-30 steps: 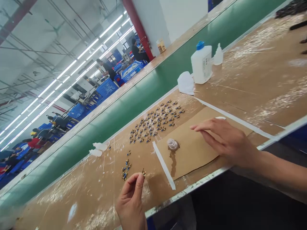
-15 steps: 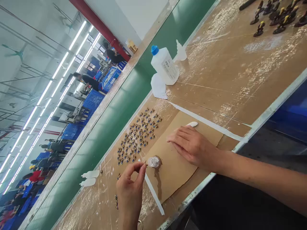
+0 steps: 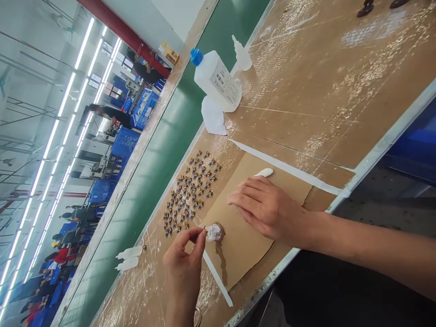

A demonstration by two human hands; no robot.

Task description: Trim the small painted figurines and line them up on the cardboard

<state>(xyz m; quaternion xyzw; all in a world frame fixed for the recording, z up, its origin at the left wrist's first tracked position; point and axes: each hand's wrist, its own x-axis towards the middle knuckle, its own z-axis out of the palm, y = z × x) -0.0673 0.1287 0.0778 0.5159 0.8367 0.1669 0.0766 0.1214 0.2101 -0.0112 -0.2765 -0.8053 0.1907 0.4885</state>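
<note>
My left hand pinches a tiny figure part between thumb and forefinger, right beside a small clear glue cap on a brown cardboard sheet. My right hand lies flat on that sheet, fingers stretched out and holding nothing. Several tiny blue-and-gold figures stand in rows just beyond the sheet. A small white piece lies just past my right fingertips.
A white bottle with a blue cap and a small dropper bottle stand near the green conveyor belt, with white paper beside them. Two small white tubes lie at left. Other people work in the background.
My left hand has carried the tiny part from the loose cluster at left over to the glue cap. My right hand stays flat on the cardboard. The camera has tilted.
</note>
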